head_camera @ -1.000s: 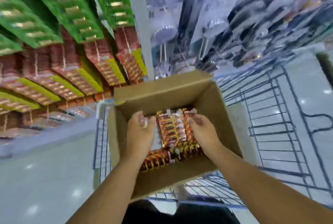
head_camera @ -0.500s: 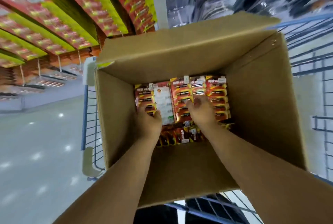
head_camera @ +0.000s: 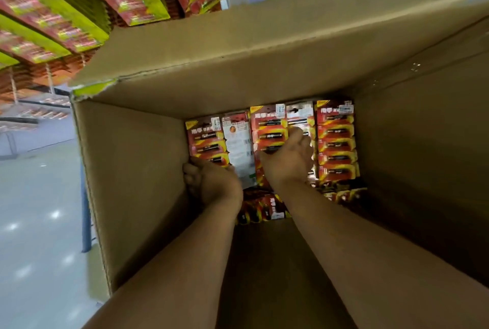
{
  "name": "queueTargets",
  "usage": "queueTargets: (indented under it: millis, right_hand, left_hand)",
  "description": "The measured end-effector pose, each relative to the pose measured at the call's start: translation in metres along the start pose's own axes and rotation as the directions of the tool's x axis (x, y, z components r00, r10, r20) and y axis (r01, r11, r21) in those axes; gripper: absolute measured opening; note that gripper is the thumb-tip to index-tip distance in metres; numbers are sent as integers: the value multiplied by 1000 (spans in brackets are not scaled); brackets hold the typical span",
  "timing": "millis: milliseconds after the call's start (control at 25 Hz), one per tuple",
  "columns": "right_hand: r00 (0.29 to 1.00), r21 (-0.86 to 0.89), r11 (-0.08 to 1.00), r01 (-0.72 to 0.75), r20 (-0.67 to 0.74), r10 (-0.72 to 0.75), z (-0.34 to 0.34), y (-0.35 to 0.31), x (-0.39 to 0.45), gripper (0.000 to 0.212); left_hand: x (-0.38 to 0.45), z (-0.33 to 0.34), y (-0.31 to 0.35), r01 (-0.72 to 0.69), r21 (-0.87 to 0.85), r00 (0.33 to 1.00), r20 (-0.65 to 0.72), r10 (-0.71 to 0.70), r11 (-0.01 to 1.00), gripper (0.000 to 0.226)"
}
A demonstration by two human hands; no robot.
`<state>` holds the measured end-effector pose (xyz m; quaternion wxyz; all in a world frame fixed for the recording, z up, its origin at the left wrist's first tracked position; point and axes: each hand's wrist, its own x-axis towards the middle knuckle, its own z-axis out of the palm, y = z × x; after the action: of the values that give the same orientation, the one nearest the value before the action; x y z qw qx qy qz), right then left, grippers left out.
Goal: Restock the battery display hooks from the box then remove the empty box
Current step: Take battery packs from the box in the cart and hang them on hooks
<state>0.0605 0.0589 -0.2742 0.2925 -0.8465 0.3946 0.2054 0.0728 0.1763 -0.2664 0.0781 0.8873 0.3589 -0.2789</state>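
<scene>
Deep in the brown cardboard box (head_camera: 132, 183), the left hand (head_camera: 211, 183) and right hand (head_camera: 287, 160) curl around red carded battery packs (head_camera: 336, 143); lifting small stacks squarely should prevent spilling.

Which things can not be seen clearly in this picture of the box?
- Head view: the left hand hides its own fingertips, so its grip is unclear.
- The right hand covers the battery packs beneath it.
- The display hooks are motion-blurred.
- The cardboard box is cut by the right edge.
</scene>
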Motion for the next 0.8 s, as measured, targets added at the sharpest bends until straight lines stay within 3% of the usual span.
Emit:
queueTargets:
  millis: [160, 240, 400, 520, 600, 800]
  right_hand:
    - [1000, 220, 975, 12, 16, -16, 6, 4, 2, 66]
    - [993, 366, 930, -44, 117, 1, 3, 5, 2, 48]
    - [951, 527, 828, -192, 309, 24, -9, 7, 6, 31]
    - [918, 601, 752, -270, 396, 13, -36, 5, -3, 30]
    - [905, 609, 732, -307, 425, 27, -65, 8, -17, 35]
    - [910, 663, 677, -318, 414, 22, -136, 4, -72, 26]
  left_hand:
    - [3, -1, 6, 51, -32, 999, 0, -51, 998, 98]
    - [2, -1, 4, 59, -88, 998, 2, -60, 994, 91]
    - [-2, 2, -5, -14, -406, 998, 53, 39, 914, 55]
    - [-10, -17, -3, -68, -460, 992, 65, 110, 885, 34]
    - [-24, -38, -5, -38, -532, 990, 98, 106, 846, 35]
    - [-71, -115, -29, -88, -690, 959, 136, 248, 718, 15]
